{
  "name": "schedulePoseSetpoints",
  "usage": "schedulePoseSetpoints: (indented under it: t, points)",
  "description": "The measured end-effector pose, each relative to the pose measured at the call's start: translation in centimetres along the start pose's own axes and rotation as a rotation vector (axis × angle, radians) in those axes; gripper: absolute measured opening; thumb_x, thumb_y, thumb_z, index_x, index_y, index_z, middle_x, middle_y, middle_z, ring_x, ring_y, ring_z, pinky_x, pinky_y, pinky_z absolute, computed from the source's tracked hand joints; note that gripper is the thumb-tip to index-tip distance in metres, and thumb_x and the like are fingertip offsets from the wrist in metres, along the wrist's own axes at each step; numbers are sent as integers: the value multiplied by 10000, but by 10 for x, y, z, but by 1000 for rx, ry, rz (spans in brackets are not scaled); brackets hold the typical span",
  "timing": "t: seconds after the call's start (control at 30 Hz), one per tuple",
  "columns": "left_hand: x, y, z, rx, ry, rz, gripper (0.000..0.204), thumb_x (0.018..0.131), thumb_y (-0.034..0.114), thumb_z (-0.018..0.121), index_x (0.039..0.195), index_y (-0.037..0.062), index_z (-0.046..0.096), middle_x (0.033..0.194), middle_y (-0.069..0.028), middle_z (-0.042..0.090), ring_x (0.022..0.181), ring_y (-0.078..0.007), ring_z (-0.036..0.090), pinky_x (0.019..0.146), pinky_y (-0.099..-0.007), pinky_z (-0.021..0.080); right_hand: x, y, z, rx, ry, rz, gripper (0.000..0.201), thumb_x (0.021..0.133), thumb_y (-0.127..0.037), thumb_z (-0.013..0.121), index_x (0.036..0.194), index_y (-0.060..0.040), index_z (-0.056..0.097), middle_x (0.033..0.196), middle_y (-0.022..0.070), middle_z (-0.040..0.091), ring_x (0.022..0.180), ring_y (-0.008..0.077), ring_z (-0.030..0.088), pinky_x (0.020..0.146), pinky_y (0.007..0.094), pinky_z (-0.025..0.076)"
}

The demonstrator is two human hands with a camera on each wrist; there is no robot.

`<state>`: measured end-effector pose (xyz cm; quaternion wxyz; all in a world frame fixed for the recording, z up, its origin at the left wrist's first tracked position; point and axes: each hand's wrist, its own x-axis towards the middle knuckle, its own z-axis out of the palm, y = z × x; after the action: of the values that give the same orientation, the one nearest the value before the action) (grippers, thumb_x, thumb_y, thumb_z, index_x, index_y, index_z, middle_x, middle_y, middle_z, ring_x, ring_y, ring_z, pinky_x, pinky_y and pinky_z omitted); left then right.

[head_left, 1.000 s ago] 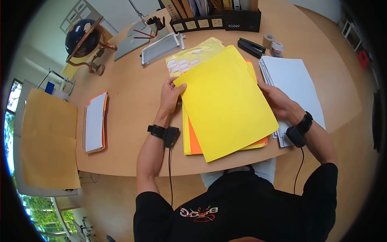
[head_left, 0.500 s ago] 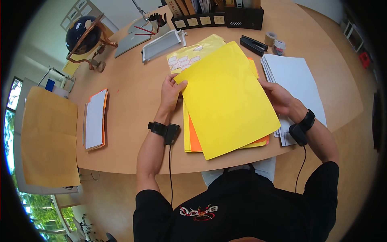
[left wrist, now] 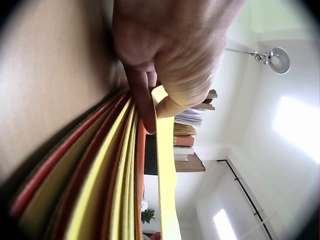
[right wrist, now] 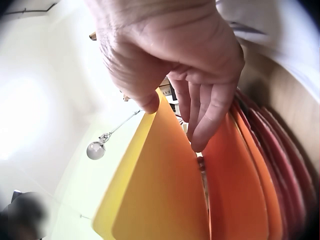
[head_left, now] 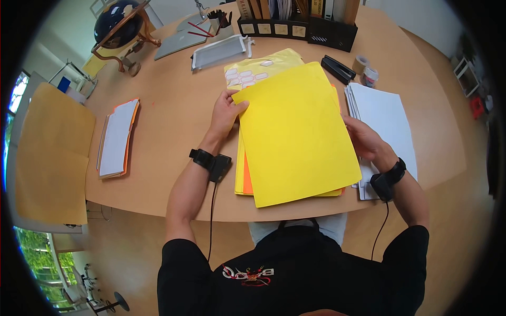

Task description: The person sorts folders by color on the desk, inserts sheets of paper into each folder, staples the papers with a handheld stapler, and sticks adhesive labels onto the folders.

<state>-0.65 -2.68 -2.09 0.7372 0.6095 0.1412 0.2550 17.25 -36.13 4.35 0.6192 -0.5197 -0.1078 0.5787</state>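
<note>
A yellow folder lies slanted over a stack of orange, yellow and red folders on the desk. My left hand pinches its upper left corner; the left wrist view has the thumb in front and a finger behind. Below that corner the stack's edges fan out. At the folder's right edge is my right hand. Its thumb touches the yellow edge, while the nearly straight fingers reach under it, tips beside an orange folder.
White papers lie right of the stack, a labelled yellow envelope behind it. Farther back are a black stapler, tape rolls, a tray and a file organizer. Another paper pile and a globe stand left.
The head view has turned, shifting the desk's things across the picture. The left hand keeps its pinch on the yellow folder, and the right hand stays by its right edge.
</note>
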Motion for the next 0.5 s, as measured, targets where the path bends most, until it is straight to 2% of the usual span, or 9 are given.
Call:
schedulePoseSetpoints:
  t: [0.07, 0.13, 0.17, 0.23, 0.27, 0.33, 0.47, 0.5]
  points:
    - [-1, 1, 1, 4, 2, -1, 419, 876, 12, 701, 1205, -17, 443, 1137, -125, 625, 1018, -154, 638, 868, -269, 542, 4, 1, -6, -40, -25, -12, 374, 1008, -313, 588, 1182, 14, 638, 920, 53, 719, 826, 70, 675, 715, 199, 527]
    - [-3, 4, 4, 74, 1, 65, 383, 898, 46, 689, 1221, -33, 499, 1118, -120, 647, 984, -151, 654, 851, -259, 544, -2, -3, 10, -400, 101, -57, 336, 960, -235, 670, 1160, 34, 649, 928, 38, 718, 787, 46, 649, 700, 197, 511]
    - [-3, 7, 5, 66, 9, 67, 383, 898, 46, 689, 1221, -33, 499, 1118, -120, 647, 984, -151, 654, 851, -259, 544, -4, -4, 13, -411, 100, -52, 336, 960, -235, 670, 1160, 34, 649, 928, 38, 718, 787, 46, 649, 700, 197, 511]
    - [-4, 16, 7, 186, -24, -8, 327, 922, 109, 688, 1198, -39, 595, 1088, -115, 675, 931, -143, 670, 822, -253, 549, -9, -8, 19, -606, 83, -120, 338, 926, -187, 715, 1170, 38, 653, 961, 35, 720, 786, 47, 642, 699, 211, 516]
    - [-5, 18, 9, 179, -20, -8, 327, 922, 109, 688, 1198, -39, 595, 1088, -115, 675, 931, -143, 670, 822, -253, 549, -11, -9, 22, -613, 84, -115, 338, 926, -187, 715, 1170, 38, 653, 961, 35, 720, 786, 47, 642, 699, 211, 516]
    - [-8, 22, 13, 227, -55, 14, 287, 942, 162, 681, 1154, -30, 666, 1066, -113, 691, 888, -133, 673, 798, -250, 548, -15, -8, 28, -597, 121, -227, 333, 932, -198, 709, 1163, 38, 665, 975, 46, 720, 798, 48, 639, 695, 215, 518]
    - [-8, 19, 18, 160, -51, 86, 275, 948, 168, 683, 1134, -34, 666, 1055, -100, 692, 878, -125, 666, 784, -245, 543, -18, -5, 30, -592, 160, -188, 326, 936, -208, 706, 1147, 38, 673, 972, 49, 717, 798, 50, 638, 694, 220, 517]
    - [-3, 12, 12, 228, -35, 206, 272, 949, 164, 683, 1138, -30, 666, 1064, -89, 690, 908, -127, 658, 809, -247, 534, -19, -5, 34, -590, 188, -151, 324, 940, -214, 701, 1135, 43, 675, 952, 47, 717, 783, 50, 634, 682, 223, 514]
